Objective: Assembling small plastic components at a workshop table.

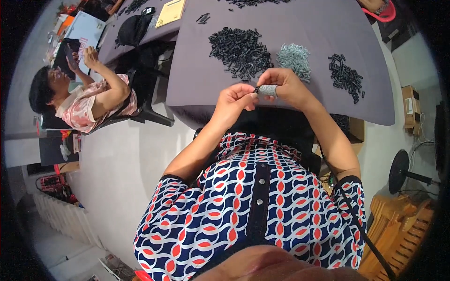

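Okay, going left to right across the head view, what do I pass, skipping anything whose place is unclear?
Seated co-worker → yellow booklet → few loose black pieces → large black pile → silver-gray pile → smaller black pile → cardboard box.

Tabletop (304, 28): purplish grey
Biggest heap (236, 51): black
Middle heap (294, 61): silver
Finger wrap (268, 91): pale grey
Shirt (220, 201): navy, white loops, red ovals

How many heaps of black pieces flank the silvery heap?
2: a large black heap left of the silvery heap, and a smaller black heap to its right. None seems hidden.
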A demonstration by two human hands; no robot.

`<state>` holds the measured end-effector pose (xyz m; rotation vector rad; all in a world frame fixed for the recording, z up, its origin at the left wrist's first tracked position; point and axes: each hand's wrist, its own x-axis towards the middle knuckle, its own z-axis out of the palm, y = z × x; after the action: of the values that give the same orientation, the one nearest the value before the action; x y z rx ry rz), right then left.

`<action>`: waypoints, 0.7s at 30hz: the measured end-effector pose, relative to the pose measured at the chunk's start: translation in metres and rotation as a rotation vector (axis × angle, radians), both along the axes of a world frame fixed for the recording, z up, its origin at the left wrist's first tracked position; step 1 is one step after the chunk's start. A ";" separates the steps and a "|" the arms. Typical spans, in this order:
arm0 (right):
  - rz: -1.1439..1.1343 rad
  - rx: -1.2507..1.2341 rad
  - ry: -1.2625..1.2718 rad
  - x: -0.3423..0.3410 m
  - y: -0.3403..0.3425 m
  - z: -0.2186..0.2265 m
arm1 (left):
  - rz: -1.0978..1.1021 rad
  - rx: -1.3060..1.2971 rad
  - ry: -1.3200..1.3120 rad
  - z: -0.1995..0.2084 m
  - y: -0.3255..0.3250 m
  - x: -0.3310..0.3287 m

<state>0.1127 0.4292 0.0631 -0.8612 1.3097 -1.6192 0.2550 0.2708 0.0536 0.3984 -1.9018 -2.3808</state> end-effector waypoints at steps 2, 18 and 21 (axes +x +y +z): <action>0.002 0.017 -0.001 0.000 -0.001 0.001 | -0.002 0.002 0.007 -0.002 0.000 0.000; -0.031 0.192 0.576 0.004 -0.005 0.034 | 0.167 -0.875 0.289 0.010 0.011 0.001; -0.028 0.202 0.465 0.003 -0.002 0.028 | 0.098 -0.114 0.008 0.000 0.010 -0.001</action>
<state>0.1158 0.4273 0.0909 -1.1383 1.7767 -1.3195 0.2537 0.2805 0.0539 0.4614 -1.9542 -2.1980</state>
